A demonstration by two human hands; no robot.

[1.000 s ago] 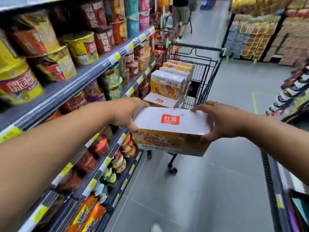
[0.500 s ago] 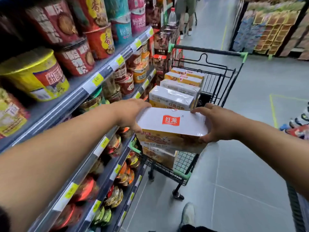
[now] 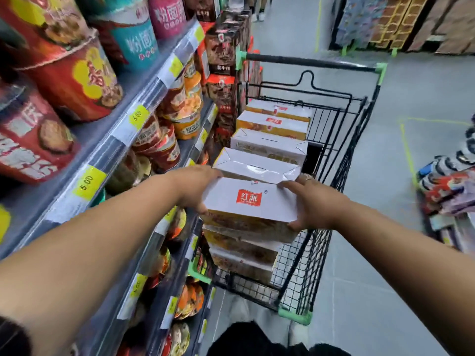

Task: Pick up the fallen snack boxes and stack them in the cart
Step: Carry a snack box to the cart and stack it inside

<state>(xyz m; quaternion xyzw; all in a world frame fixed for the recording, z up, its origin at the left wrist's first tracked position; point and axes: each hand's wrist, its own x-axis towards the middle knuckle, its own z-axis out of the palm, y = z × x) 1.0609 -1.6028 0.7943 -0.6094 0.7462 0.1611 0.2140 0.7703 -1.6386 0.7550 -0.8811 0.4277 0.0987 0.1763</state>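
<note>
The snack box (image 3: 250, 199) has moved over the cart (image 3: 308, 63) and is now mid-frame on the near stack. The left hand (image 3: 195, 188) and right hand (image 3: 312, 205) grip its ends, fingers curled. The placing step seems nearly done; next, square it up and release.

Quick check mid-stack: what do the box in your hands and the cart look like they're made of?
The held box looks like white printed cardboard, likely under clear glossy film: its edges are crisp, and the box behind it shows shiny, creased wrap folds. The cart seems to be black coated metal wire, judging by its thin rigid grid. Its green corner guards look like matte plastic.
</note>
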